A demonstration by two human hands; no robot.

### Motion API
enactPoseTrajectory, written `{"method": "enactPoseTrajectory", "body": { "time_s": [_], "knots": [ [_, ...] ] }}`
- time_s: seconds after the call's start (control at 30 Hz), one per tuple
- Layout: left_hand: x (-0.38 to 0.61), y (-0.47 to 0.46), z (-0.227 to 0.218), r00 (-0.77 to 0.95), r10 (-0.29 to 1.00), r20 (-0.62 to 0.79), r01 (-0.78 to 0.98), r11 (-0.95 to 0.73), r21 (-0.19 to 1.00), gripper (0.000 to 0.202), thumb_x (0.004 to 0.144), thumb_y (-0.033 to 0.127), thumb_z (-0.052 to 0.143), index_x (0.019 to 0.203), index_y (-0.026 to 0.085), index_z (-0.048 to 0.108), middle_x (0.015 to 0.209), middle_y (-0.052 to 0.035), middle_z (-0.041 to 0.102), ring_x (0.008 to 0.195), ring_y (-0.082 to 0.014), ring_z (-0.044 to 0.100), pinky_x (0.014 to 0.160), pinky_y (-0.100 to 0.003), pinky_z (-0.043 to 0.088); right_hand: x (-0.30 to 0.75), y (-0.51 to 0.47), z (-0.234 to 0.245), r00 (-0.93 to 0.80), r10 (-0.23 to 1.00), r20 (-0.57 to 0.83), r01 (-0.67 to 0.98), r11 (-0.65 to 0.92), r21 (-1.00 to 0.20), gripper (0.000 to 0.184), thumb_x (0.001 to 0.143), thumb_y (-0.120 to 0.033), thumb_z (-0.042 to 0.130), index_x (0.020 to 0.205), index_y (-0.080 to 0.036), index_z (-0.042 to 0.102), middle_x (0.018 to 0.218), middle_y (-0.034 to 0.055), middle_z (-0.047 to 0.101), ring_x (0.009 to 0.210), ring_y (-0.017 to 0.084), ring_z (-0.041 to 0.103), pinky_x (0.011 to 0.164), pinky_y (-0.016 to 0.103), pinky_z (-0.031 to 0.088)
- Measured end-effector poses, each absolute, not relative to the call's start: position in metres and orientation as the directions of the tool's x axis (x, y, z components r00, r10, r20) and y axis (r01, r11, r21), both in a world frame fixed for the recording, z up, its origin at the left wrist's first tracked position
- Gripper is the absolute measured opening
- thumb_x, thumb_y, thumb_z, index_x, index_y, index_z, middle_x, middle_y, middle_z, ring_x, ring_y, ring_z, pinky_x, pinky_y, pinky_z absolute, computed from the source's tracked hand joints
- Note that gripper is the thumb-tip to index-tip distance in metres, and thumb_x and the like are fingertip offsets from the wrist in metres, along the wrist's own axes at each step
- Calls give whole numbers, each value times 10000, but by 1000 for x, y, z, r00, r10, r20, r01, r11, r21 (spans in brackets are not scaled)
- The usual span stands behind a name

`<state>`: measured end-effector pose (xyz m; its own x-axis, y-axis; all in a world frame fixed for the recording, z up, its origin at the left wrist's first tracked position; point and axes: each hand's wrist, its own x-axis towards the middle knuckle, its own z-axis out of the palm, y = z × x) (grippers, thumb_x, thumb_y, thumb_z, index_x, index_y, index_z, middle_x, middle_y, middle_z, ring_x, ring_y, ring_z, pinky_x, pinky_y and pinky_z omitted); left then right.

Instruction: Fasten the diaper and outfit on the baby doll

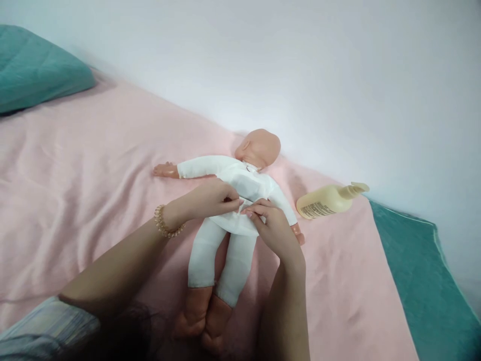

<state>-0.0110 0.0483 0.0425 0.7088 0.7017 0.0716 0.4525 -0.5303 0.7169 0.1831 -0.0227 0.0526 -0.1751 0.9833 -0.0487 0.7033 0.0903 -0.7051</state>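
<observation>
A baby doll with a white cloth body lies on the pink sheet, its smooth head near the wall and its bare feet towards me. It appears to be face down, and its arms are spread out. A greyish patch shows on the upper part of the torso. My left hand, with a beaded bracelet on its wrist, pinches the white cloth at the doll's waist. Close beside it, my right hand has its fingers closed on the same cloth. Whatever small part lies between the fingertips is hidden.
A pale yellow pump bottle stands by the doll's right-hand side in view. The pink sheet is wrinkled at left. A green pillow lies at upper left, green fabric at right. A white wall rises behind.
</observation>
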Motion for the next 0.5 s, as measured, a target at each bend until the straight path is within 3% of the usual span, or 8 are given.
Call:
{"method": "enactPoseTrajectory", "body": {
  "time_s": [0.13, 0.37, 0.5],
  "knots": [
    [-10, 50, 39, 689, 716, 112, 465, -556, 689, 404, 925, 343, 443, 603, 151, 591, 545, 8, 457, 526, -111, 394, 552, -282, 273, 184, -21, 50, -134, 991, -14, 701, 85, -708, 267, 935, -159, 513, 880, -254, 756, 997, 15, 690, 1004, 209, 598, 905, 367, 434],
    [-8, 52, 30, 686, 725, 63, 481, -517, 708, 401, 921, 346, 466, 640, 140, 665, 567, -17, 555, 520, -122, 416, 519, -296, 256, 179, -17, 44, -145, 988, -56, 695, 61, -717, 276, 913, -115, 518, 862, -234, 761, 978, 24, 694, 967, 199, 608, 875, 348, 443],
    [-8, 56, 27, 648, 745, 156, 416, -518, 747, 395, 920, 353, 471, 626, 150, 638, 562, 3, 557, 541, -118, 449, 534, -275, 297, 182, -17, 45, -127, 992, -13, 672, 77, -736, 256, 920, -144, 514, 853, -230, 745, 986, 16, 699, 946, 193, 622, 882, 349, 441]
  ]
}}
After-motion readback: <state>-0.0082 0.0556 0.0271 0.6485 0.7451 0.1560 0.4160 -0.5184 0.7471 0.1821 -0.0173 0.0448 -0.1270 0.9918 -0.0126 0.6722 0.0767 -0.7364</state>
